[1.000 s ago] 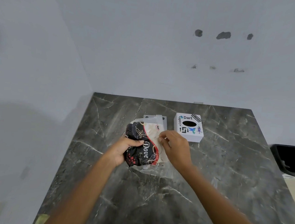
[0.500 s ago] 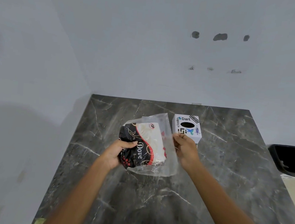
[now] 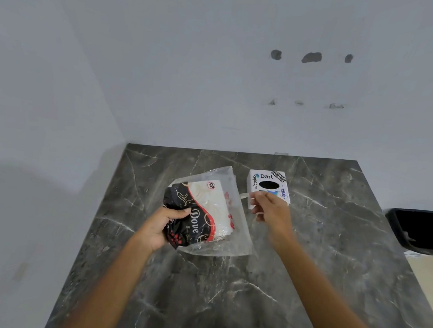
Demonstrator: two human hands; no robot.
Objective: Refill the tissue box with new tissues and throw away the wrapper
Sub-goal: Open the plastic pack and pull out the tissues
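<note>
A pack of tissues in a clear plastic wrapper (image 3: pixel 234 217) with black, red and white "Dove" print lies on the dark marble table (image 3: pixel 319 264). My left hand (image 3: pixel 164 227) grips the pack's left, black end. The wrapper's clear right side stands loose and puffed up. My right hand (image 3: pixel 272 212) is to the right of the pack, its fingers pinched on a thin white strip (image 3: pixel 244 195) that comes off the wrapper's edge. Just behind that hand stands the white tissue box (image 3: pixel 269 180) with stickers and a dark oval opening on top; my hand hides its front lower corner.
A black bin (image 3: pixel 421 231) sits off the table's right edge, lower than the tabletop. Grey walls close the table at the back and the left. Bare marble stretches in front of the pack and to the right of the box.
My right hand left the top of the pack and moved right, to in front of the tissue box, drawing the strip with it. The clear wrapper has lifted and spread open.
</note>
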